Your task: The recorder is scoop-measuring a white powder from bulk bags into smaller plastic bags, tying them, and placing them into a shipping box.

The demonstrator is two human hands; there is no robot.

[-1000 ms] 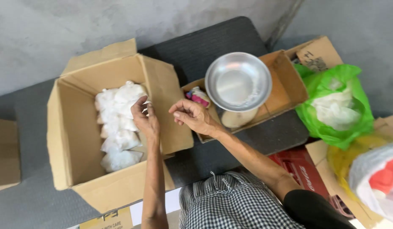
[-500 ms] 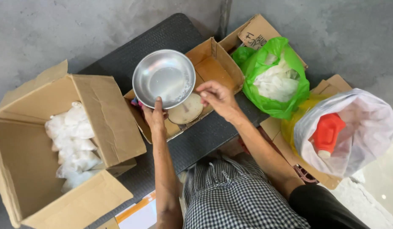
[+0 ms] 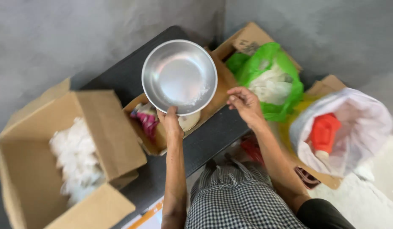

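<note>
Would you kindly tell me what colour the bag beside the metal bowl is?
Bright green; the bag holds white stuff, seen clearly in the head view.

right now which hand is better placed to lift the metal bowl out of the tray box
Left. The left hand already grips the rim of the metal bowl over the shallow cardboard box. The right hand hangs free beside it, nearer the green bag.

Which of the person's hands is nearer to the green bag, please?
The right hand: it hovers beside the green bag, seemingly just short of it. The left hand is farther off, gripping the metal bowl.
</note>
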